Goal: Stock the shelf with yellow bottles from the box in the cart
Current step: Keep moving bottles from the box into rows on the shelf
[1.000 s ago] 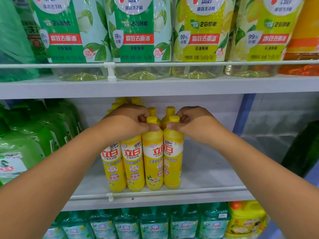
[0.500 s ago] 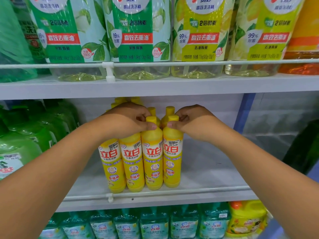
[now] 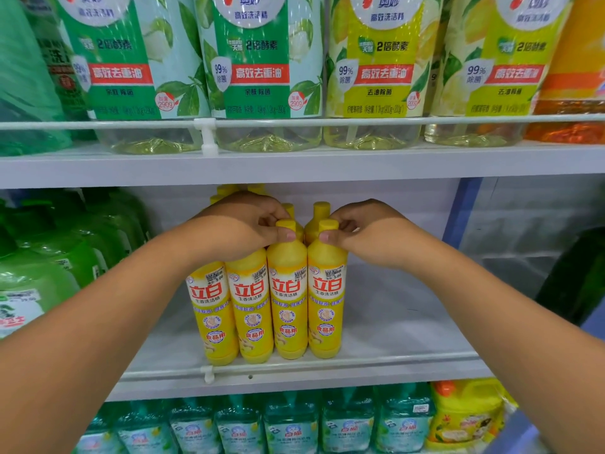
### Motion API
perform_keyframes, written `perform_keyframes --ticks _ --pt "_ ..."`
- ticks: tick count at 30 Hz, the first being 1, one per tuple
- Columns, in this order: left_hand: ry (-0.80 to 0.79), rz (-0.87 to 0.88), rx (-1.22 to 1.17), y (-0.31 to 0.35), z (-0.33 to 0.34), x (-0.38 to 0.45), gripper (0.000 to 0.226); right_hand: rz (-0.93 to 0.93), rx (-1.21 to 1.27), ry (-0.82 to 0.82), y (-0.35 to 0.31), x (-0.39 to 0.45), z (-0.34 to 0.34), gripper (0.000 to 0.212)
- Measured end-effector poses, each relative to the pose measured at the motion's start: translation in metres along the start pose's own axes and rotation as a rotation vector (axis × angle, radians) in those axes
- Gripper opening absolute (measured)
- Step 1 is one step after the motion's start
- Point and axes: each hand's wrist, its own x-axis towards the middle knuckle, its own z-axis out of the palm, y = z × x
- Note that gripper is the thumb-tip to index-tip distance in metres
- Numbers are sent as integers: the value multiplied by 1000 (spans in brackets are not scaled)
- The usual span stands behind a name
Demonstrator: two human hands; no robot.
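Nearest the camera, two bare forearms reach in toward the middle shelf (image 3: 386, 326). Each ends in a grip at the necks of the front row of yellow bottles (image 3: 288, 290). The left hand (image 3: 244, 229) curls over the caps on its side, its thumb pressed across the neck of the third bottle from the left. The right hand (image 3: 366, 231) mirrors it: fingers curled behind the cap of the rightmost bottle, thumb tip on the front of its neck. Both grips are therefore narrow, and each pinches a bottle top.

The four front bottles stand directly below the two grips, upright, long axes vertical, sides touching, bases just behind the wire rail (image 3: 360, 362) at the shelf edge. More yellow caps show beyond the grips, deeper on the shelf. To the right of the right grip the shelf board is bare, so that hand is the nearer one for extending the row that way. The box and cart are out of view.

Compared with half a second earlier, the hands sit at the same caps and the row looks a little squarer, labels more evenly forward; the change is slight.

Beyond and above are large green and yellow refill bottles (image 3: 262, 70); below are teal pouches (image 3: 291, 427).
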Motion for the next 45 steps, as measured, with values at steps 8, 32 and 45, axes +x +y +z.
perform_keyframes --ticks 8,32,45 --pt "-4 -8 -26 -1 0 -1 21 -43 -1 -22 1 -1 3 4" --pt "123 -33 7 -10 17 -11 41 -9 214 -14 14 -4 16 9" --pt "358 -55 262 9 35 -25 67 -24 209 99 25 -7 31 39"
